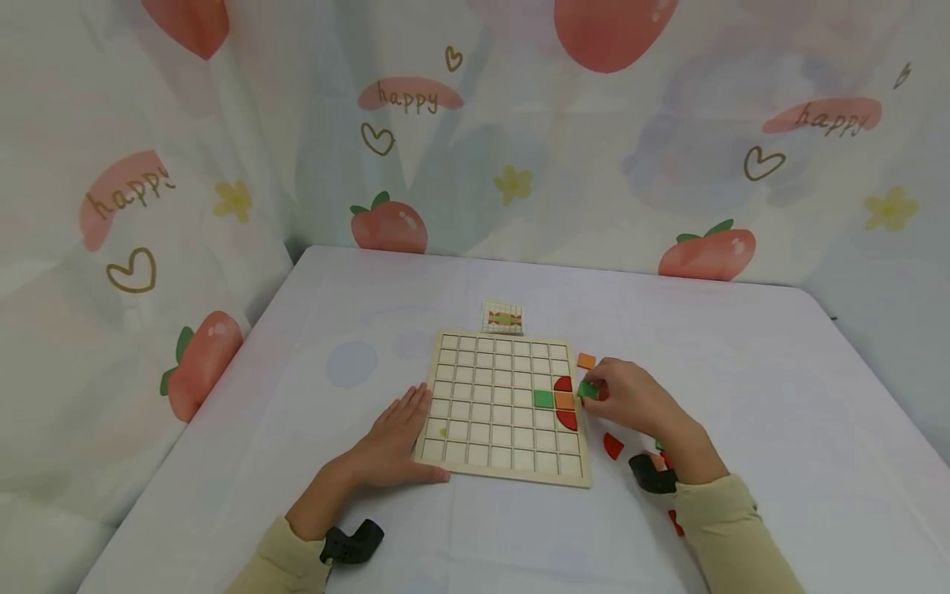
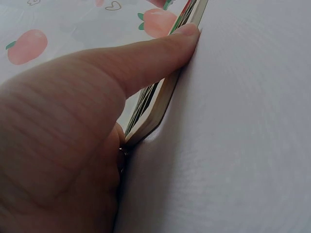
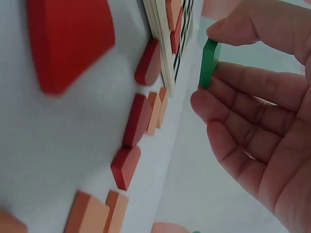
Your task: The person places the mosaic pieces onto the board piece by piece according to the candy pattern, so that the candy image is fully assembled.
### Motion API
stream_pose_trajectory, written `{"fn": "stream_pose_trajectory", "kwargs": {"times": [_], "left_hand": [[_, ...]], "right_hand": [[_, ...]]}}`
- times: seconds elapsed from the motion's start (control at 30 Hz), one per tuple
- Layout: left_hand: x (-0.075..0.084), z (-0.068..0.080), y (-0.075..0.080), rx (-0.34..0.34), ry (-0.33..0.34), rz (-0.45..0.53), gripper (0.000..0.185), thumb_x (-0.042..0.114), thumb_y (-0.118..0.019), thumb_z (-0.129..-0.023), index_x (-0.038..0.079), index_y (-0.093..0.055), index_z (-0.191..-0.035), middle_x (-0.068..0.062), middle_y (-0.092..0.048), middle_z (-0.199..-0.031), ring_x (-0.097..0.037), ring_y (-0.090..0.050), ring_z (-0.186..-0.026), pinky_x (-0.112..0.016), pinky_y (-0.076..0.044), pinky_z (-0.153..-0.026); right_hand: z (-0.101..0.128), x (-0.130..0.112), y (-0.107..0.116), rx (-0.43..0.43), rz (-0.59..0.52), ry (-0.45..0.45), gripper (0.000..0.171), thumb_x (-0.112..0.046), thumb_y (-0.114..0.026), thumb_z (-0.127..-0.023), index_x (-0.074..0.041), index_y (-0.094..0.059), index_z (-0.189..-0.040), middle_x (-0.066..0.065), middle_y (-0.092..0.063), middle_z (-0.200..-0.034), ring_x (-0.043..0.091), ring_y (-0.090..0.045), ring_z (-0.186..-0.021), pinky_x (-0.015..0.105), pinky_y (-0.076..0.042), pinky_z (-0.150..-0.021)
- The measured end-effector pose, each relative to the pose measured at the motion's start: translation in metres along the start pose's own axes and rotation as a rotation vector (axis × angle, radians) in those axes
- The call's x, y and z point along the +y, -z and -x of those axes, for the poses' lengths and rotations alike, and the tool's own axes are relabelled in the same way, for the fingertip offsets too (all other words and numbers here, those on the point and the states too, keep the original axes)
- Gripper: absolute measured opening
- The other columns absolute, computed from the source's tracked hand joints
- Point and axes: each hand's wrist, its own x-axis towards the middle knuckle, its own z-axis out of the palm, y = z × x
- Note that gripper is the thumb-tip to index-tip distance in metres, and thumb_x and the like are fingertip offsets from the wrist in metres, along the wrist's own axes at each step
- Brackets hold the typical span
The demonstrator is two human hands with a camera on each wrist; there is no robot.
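A flat, square green tile is pinched on edge between the thumb and fingertips of the right hand, just off the right rim of the board and clear of the table. In the right wrist view the tile appears edge-on as a thin slab with rounded corners. The wooden grid board lies flat on the table, its square cells mostly unfilled; near its right edge sit a green square, an orange square and two red quarter-round pieces. The left hand rests flat against the board's near-left corner, thumb along its edge.
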Motion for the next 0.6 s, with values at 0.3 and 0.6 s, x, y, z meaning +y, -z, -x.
{"fn": "stream_pose_trajectory", "kwargs": {"times": [0.3,0.6], "left_hand": [[0.003,0.0,0.0,0.0,-0.002,-0.008,0.114,0.067,-0.06,-0.073,-0.001,-0.004,-0.146,-0.012,0.0,-0.152,-0.022,0.003,-0.138,-0.041,-0.005,-0.108],[0.003,0.001,0.001,0.002,-0.002,-0.007,0.114,0.067,-0.06,-0.072,-0.001,-0.006,-0.146,-0.012,0.0,-0.152,-0.022,0.003,-0.138,-0.041,-0.005,-0.108]], "right_hand": [[-0.002,-0.008,-0.009,0.008,0.007,0.122,0.013,-0.012,-0.07,-0.078,-0.004,-0.068,-0.088,-0.001,-0.052,-0.071,0.013,-0.045,-0.065,0.026,-0.04,-0.056],[-0.01,-0.019,-0.011,0.004,0.024,0.239,0.007,-0.009,-0.067,-0.077,-0.006,-0.069,-0.083,-0.003,-0.051,-0.072,0.009,-0.043,-0.067,0.024,-0.038,-0.056]]}}
